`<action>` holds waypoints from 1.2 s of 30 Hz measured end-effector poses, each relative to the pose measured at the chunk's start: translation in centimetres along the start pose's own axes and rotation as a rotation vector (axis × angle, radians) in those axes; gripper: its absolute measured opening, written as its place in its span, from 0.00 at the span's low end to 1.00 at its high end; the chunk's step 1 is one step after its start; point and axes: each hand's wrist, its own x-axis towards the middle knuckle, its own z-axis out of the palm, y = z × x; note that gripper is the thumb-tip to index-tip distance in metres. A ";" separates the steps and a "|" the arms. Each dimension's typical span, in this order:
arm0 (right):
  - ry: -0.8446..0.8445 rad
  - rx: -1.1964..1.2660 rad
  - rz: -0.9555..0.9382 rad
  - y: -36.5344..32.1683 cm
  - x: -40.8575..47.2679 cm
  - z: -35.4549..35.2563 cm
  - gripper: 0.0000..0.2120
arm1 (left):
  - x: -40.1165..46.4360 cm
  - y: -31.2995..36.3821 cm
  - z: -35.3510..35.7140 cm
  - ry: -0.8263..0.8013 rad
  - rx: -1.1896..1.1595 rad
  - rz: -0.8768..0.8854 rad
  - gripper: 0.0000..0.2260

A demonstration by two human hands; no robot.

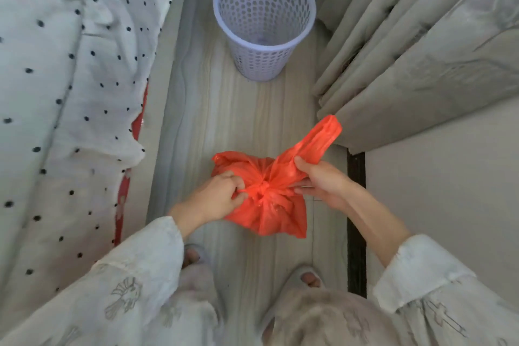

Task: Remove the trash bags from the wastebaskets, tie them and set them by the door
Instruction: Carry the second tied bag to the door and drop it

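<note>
Gripping the orange trash bag [266,205] near your feet, your left hand [216,196] pinches its knot while your right hand [320,182] holds a handle loop; the wastebasket [264,22] stands farther off.

The person is wearing a loose white shirt with long sleeves, the left sleeve [134,270] and right sleeve [421,272] showing faint grey printed motifs; pale trousers [317,314] are showing nearer the camera than open-toed slippers [307,275].
</note>
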 end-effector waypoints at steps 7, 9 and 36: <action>0.052 -0.567 -0.131 -10.4 -18.3 4.5 0.19 | -16.0 7.7 -10.0 0.170 -0.259 -0.111 0.08; 0.049 -0.857 -0.227 -13.5 -24.6 6.0 0.18 | -21.2 9.5 -13.1 0.196 -0.330 -0.152 0.08; -0.848 -1.362 -0.919 -10.7 -66.0 31.5 0.15 | -74.5 25.9 -10.6 1.474 -0.893 -0.717 0.10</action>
